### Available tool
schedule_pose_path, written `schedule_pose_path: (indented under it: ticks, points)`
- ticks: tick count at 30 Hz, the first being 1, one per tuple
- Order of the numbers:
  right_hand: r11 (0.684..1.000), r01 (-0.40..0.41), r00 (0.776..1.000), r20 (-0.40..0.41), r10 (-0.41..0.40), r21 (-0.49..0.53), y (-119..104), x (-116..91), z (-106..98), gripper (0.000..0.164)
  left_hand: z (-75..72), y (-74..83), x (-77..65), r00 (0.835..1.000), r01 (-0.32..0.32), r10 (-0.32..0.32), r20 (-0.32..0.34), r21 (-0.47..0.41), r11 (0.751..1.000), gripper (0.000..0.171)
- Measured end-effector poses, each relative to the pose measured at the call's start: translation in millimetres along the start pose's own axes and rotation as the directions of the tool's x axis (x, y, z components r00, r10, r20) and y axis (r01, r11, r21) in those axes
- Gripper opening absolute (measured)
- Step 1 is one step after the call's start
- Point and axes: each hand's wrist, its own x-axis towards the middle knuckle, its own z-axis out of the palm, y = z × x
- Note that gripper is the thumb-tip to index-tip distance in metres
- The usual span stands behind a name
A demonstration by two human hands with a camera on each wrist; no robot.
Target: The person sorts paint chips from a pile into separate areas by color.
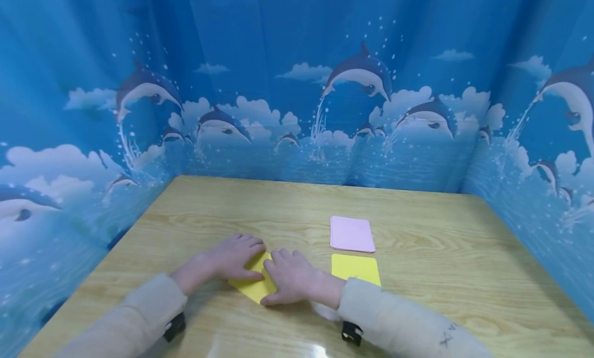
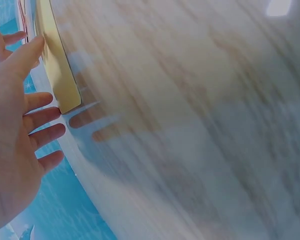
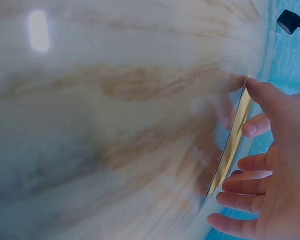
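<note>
A yellow paper sheet (image 1: 252, 291) lies turned cornerwise on the table, partly covered by both hands. My left hand (image 1: 237, 257) rests on its left side; in the left wrist view, the thumb touches the yellow sheet (image 2: 60, 75) and the fingers extend past its end. Over the sheet's right side lies my right hand (image 1: 292, 276), thumb toward the near corner. The right wrist view has the right thumb (image 3: 262, 92) at the edge of the sheet (image 3: 235, 142), with the other fingers loosely straight. Whether the sheet is folded is hidden.
A pink stack of square paper (image 1: 351, 234) lies right of the hands. Nearer is a yellow square paper (image 1: 355, 267), partly behind the right sleeve (image 1: 394, 311). The wood-grain table (image 1: 209, 203) is bordered by blue dolphin-print curtains (image 1: 278, 64).
</note>
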Motion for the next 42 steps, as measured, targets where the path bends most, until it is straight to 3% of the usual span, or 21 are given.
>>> schedule_pose_path:
  ticks: [8, 14, 19, 25, 42]
  points:
    - [1.0, -0.029, 0.999, 0.029, 0.028, 0.005, 4, 2, 1, 0.067, 0.3, -5.9, -10.2, 0.999, -0.02, 0.021, 0.028, -0.04, 0.999, 0.067]
    - [1.0, -0.006, 0.999, 0.033, 0.005, 0.014, -3, 2, 0, 0.075, 0.6, -6.8, -12.4, 0.999, -0.029, 0.03, 0.033, -0.021, 0.999, 0.068]
    - [0.999, -0.032, 0.998, 0.045, 0.031, 0.014, -4, 2, 1, 0.077, -0.2, -5.7, -13.3, 0.998, -0.046, 0.047, 0.03, -0.007, 0.999, 0.076]
    - [0.998, -0.048, 0.997, 0.064, 0.045, 0.047, 7, 1, 4, 0.085, 0.3, -7.0, -16.1, 0.998, -0.061, 0.061, 0.024, 0.002, 0.998, 0.086]
    - [0.984, 0.0, 0.995, 0.1, -0.018, 0.178, 38, -4, -3, 0.079, -2.7, -1.8, -14.7, 0.997, -0.035, 0.036, 0.062, -0.019, 0.999, 0.078]
